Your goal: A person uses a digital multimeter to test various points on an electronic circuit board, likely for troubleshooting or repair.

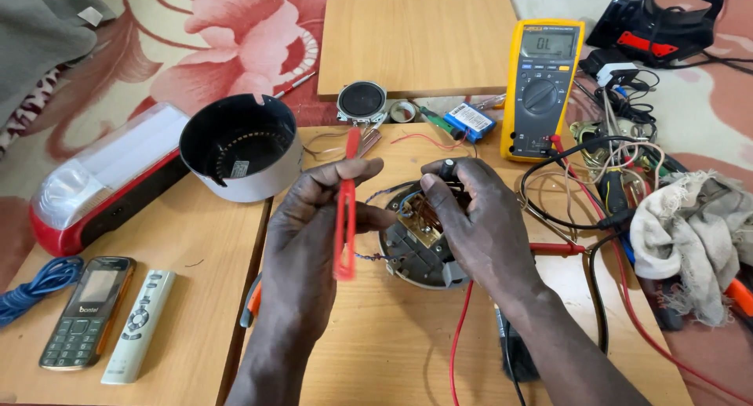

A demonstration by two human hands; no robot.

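We hold a red strip [344,210] upright in our left hand [310,233], pinched between thumb and fingers, long axis vertical. The round circuit base [420,253] lies just right of it on the table [376,343], under our right hand [478,225], whose fingers close on a small black knob [448,168].

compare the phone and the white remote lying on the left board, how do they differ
The phone is dark with a screen above its keypad; the remote is white with only buttons. The phone is wider and flatter; the remote is narrow and slim. The phone lies nearer the blue cable, the remote nearer the left hand. Both lie face up, side by side, untouched.
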